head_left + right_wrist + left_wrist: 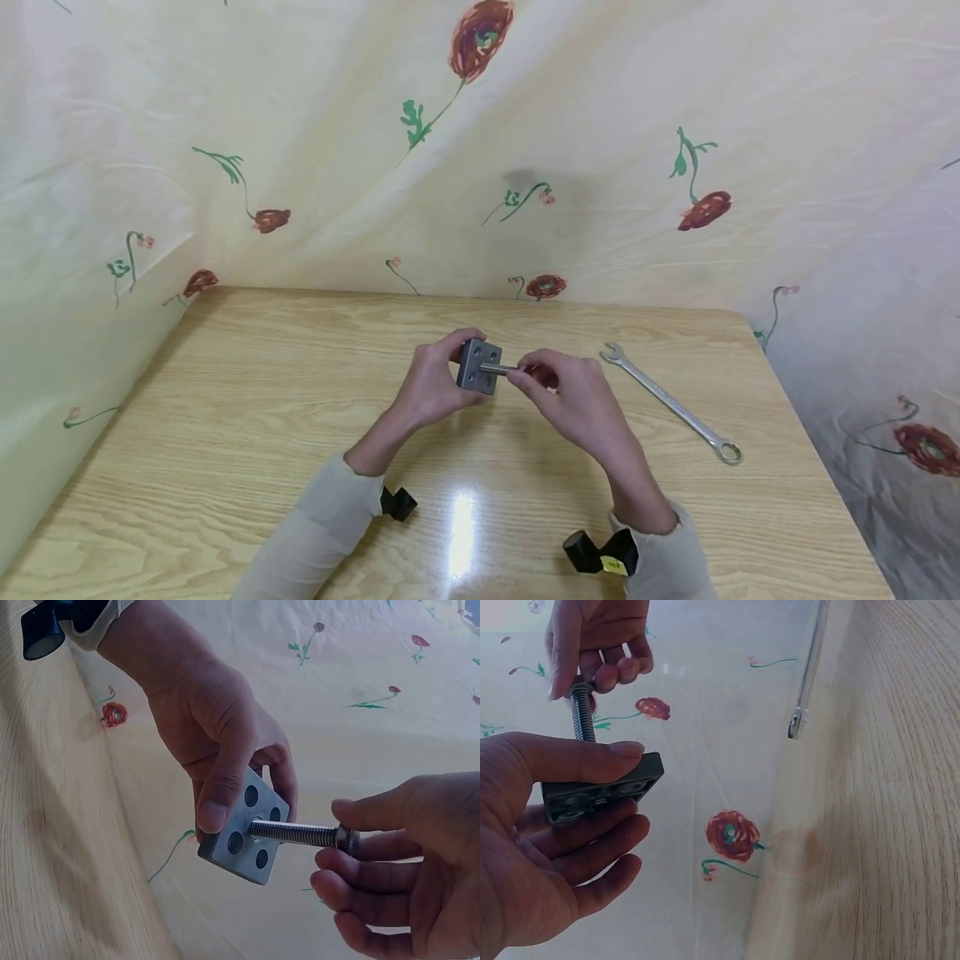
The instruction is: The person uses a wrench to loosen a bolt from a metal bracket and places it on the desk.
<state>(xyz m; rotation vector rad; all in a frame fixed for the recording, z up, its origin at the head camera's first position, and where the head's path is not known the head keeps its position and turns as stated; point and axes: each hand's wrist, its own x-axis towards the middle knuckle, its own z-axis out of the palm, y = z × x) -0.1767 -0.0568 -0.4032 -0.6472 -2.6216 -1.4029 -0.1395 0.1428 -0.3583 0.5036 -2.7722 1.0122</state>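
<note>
A square grey metal plate [247,833] with several holes is gripped at its edges by my left hand [437,381], thumb on one side and fingers on the other. From the plate's middle sticks out a threaded bolt [296,833], its tip at the central hole. My right hand [573,396] pinches the bolt's head [346,839] between thumb and fingers. In the left wrist view the bolt [583,714] stands out from the plate [604,791] on the far side of my left thumb. How deep the tip sits in the hole is hidden.
A combination wrench [670,402] lies on the wooden table [262,417] to the right of my right hand. Flower-patterned cloth [337,167] hangs behind the table and along its sides. Black camera mounts [600,553] sit at both wrists.
</note>
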